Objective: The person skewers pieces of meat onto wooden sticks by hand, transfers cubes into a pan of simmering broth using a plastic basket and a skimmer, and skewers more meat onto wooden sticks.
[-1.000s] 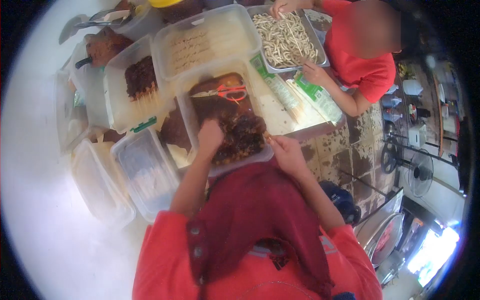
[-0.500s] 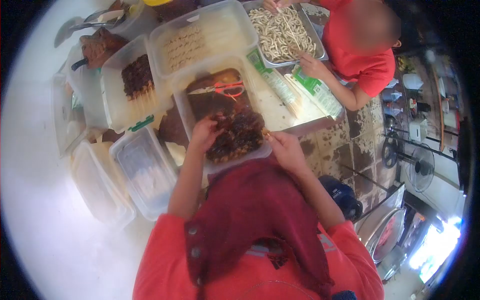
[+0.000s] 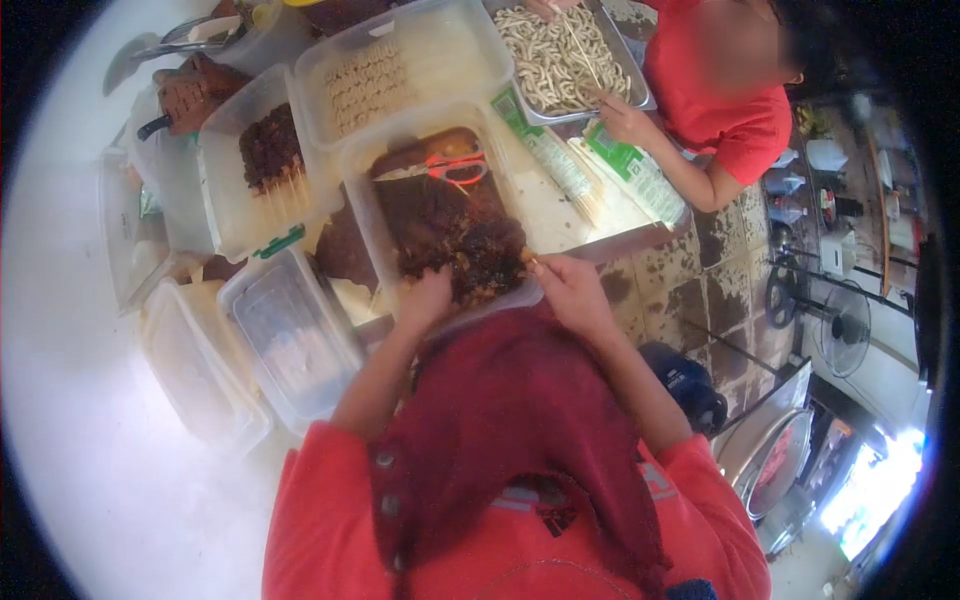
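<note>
In front of me stands a clear plastic tub (image 3: pixel 362 215) with dark sauce and a heap of dark, sauced meat pieces (image 3: pixel 480 255). My left hand (image 3: pixel 428 298) reaches into the near left part of the heap, fingers curled and partly hidden; what they hold I cannot make out. At the tub's right rim my right hand (image 3: pixel 572 290) pinches what looks like a thin skewer, a light-brown piece (image 3: pixel 529 258) just beyond its fingertips. Orange-handled scissors (image 3: pixel 458 168) lie across the far end of the tub.
Another tub (image 3: pixel 225 180) at left holds loaded meat skewers (image 3: pixel 275 155); behind is a tub (image 3: pixel 450 50) with rows of pale skewered pieces. A person in red (image 3: pixel 715 120) works at a metal tray (image 3: pixel 560 117) of pale curled pieces. Skewer packs (image 3: pixel 630 175) lie nearby.
My left hand has moved down and toward me, from the middle left of the meat heap to its near left edge. My right hand stays almost in place.
</note>
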Demonstrator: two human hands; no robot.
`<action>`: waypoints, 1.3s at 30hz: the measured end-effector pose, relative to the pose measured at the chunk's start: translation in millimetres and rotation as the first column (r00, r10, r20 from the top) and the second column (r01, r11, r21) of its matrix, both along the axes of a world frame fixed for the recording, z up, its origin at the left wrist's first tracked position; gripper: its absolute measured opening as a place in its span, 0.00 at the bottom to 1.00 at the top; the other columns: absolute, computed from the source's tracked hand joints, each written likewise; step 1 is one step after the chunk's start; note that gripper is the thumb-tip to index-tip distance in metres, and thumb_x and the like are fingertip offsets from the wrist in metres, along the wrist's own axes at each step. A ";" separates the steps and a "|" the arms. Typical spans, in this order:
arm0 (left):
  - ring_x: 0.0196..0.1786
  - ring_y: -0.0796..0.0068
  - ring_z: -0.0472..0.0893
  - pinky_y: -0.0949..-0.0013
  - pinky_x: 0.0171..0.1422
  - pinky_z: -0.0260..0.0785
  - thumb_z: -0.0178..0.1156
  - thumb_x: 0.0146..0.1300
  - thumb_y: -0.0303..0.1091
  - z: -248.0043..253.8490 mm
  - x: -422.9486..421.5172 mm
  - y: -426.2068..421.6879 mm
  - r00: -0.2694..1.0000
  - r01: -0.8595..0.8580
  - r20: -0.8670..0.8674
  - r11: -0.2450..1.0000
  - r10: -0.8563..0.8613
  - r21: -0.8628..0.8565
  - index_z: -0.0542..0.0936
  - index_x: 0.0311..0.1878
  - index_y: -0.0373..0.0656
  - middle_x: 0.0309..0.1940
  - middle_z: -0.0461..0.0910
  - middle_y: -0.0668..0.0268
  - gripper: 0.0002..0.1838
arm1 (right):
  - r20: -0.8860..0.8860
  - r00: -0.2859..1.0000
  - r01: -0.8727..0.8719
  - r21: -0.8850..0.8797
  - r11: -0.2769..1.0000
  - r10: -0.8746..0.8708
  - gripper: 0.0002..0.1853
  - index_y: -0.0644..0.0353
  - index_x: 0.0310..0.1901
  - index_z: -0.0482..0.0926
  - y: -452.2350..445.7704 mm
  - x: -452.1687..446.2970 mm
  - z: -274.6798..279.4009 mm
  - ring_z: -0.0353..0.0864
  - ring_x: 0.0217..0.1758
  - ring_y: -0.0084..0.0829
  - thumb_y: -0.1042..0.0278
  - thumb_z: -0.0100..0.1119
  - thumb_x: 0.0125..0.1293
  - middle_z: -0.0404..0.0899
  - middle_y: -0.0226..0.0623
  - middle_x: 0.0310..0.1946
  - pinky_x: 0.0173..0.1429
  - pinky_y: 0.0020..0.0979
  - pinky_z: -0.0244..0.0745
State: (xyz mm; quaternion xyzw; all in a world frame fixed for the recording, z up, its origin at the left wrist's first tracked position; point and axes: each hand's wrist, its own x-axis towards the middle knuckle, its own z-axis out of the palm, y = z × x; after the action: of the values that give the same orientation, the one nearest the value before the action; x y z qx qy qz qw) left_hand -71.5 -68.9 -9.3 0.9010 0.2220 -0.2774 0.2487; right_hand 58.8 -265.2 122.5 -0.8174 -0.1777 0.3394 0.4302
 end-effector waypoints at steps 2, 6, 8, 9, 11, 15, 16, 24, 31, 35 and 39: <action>0.47 0.50 0.76 0.54 0.51 0.68 0.60 0.51 0.32 -14.1 2.6 9.5 0.994 -0.028 0.103 0.992 0.041 -0.124 0.76 0.41 0.37 0.40 0.76 0.44 0.14 | -0.021 1.000 0.010 -0.020 1.000 -0.010 0.13 0.69 0.40 0.77 3.9 -0.3 4.3 0.74 0.34 0.22 0.66 0.50 0.64 0.79 0.38 0.28 0.42 0.26 0.69; 0.47 0.49 0.76 0.56 0.49 0.69 0.62 0.50 0.34 11.5 32.5 27.9 0.945 -0.156 0.266 0.978 0.188 -0.139 0.77 0.42 0.35 0.39 0.76 0.43 0.16 | 0.028 0.998 0.047 0.104 0.993 -0.050 0.13 0.65 0.39 0.77 -1.0 -3.8 -5.4 0.78 0.29 0.38 0.62 0.51 0.63 0.76 0.51 0.24 0.38 0.33 0.71; 0.44 0.53 0.77 0.60 0.47 0.69 0.63 0.50 0.32 16.5 51.5 38.2 0.922 -0.235 0.275 0.959 0.271 -0.159 0.76 0.43 0.33 0.39 0.77 0.46 0.18 | 0.047 0.998 0.032 0.111 0.993 -0.037 0.14 0.65 0.40 0.77 -1.6 -2.9 -4.4 0.78 0.29 0.37 0.62 0.51 0.63 0.76 0.51 0.24 0.38 0.33 0.71; 0.42 0.58 0.78 0.64 0.46 0.70 0.64 0.49 0.31 14.3 61.0 47.6 0.919 -0.255 0.250 0.943 0.304 -0.213 0.76 0.44 0.33 0.38 0.79 0.50 0.18 | 0.045 0.998 0.039 0.115 0.993 -0.044 0.14 0.65 0.40 0.77 -2.0 -3.6 -6.1 0.78 0.29 0.37 0.62 0.51 0.63 0.76 0.50 0.24 0.38 0.33 0.71; 0.36 0.69 0.79 0.72 0.42 0.69 0.63 0.50 0.26 13.0 65.0 56.2 0.873 -0.334 0.132 0.773 0.469 -0.539 0.76 0.44 0.33 0.34 0.81 0.62 0.16 | 0.043 0.997 0.055 0.125 0.991 -0.061 0.13 0.65 0.40 0.77 -2.3 -4.2 -10.8 0.78 0.29 0.37 0.63 0.51 0.63 0.76 0.50 0.24 0.38 0.33 0.71; 0.38 0.74 0.79 0.71 0.42 0.71 0.59 0.53 0.22 19.5 65.8 60.0 0.836 -0.318 0.033 0.533 0.548 -0.784 0.75 0.46 0.35 0.35 0.80 0.66 0.15 | -0.021 0.999 0.035 0.061 0.997 -0.034 0.13 0.69 0.40 0.77 -2.7 -0.7 -0.9 0.71 0.32 0.17 0.66 0.50 0.65 0.78 0.33 0.26 0.39 0.24 0.69; 0.37 0.74 0.78 0.71 0.41 0.71 0.59 0.53 0.22 16.9 64.1 58.9 0.803 -0.330 -0.002 0.442 0.596 -0.834 0.75 0.46 0.35 0.35 0.79 0.65 0.15 | -0.016 0.999 0.037 0.055 0.998 -0.036 0.13 0.70 0.40 0.77 -2.4 -0.3 -0.5 0.71 0.32 0.17 0.66 0.50 0.65 0.78 0.33 0.25 0.39 0.24 0.69; 0.41 0.71 0.79 0.63 0.44 0.73 0.50 0.66 0.32 33.9 53.1 49.2 0.555 -0.539 -0.321 0.038 0.767 -0.842 0.73 0.45 0.40 0.37 0.78 0.63 0.08 | 0.012 0.998 0.057 0.098 0.994 -0.058 0.14 0.66 0.38 0.77 -0.6 1.9 -6.6 0.76 0.26 0.35 0.62 0.50 0.63 0.74 0.49 0.22 0.36 0.33 0.70; 0.40 0.68 0.80 0.60 0.41 0.72 0.52 0.65 0.38 17.2 52.7 60.6 0.568 -0.499 -0.180 0.162 0.803 -0.851 0.76 0.44 0.45 0.37 0.80 0.66 0.10 | 0.015 0.998 0.053 0.112 0.992 -0.055 0.13 0.66 0.38 0.77 1.7 3.2 -9.2 0.73 0.23 0.31 0.63 0.51 0.63 0.73 0.47 0.20 0.34 0.32 0.70; 0.36 0.63 0.80 0.65 0.41 0.71 0.58 0.57 0.34 30.8 60.1 69.1 0.804 -0.417 0.352 0.877 0.479 -0.239 0.80 0.36 0.37 0.31 0.81 0.56 0.10 | 0.025 0.998 0.049 0.110 0.993 -0.052 0.13 0.66 0.38 0.77 2.9 4.4 -6.9 0.73 0.23 0.29 0.63 0.51 0.63 0.73 0.46 0.20 0.34 0.32 0.70; 0.33 0.60 0.80 0.65 0.39 0.70 0.63 0.49 0.31 43.0 63.0 66.7 0.753 -0.447 0.444 0.872 0.487 -0.199 0.80 0.34 0.35 0.28 0.80 0.53 0.10 | -0.070 0.997 0.023 0.023 0.999 -0.021 0.13 0.70 0.40 0.77 4.1 7.1 1.9 0.72 0.32 0.17 0.66 0.50 0.65 0.78 0.33 0.26 0.39 0.24 0.69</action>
State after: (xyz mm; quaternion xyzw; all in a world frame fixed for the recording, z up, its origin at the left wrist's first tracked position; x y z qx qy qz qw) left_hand -8.5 -2.3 33.8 0.8461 0.3596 0.0170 0.3931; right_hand 65.9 -261.1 124.4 -0.8018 -0.1575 0.3608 0.4496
